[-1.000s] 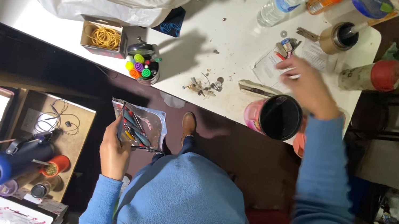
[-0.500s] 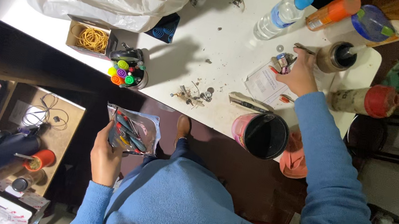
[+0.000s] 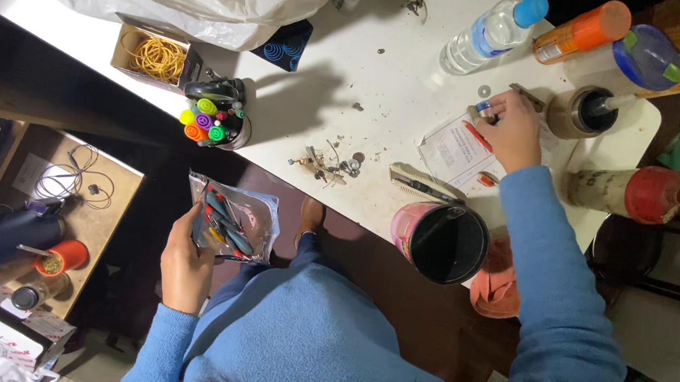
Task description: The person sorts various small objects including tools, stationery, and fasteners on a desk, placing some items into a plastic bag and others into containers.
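Clear pouch (image 3: 232, 219) in left hand (image 3: 187, 259)

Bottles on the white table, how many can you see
4, maybe more hidden: a clear water bottle with a blue cap, an orange bottle, a blue spray bottle at the far edge, and a red-capped bottle lying beyond the right hand.

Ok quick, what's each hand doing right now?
Left hand: closed on a clear pouch of tools.
Right hand: fingers curled around small items on the table; exact grip unclear.
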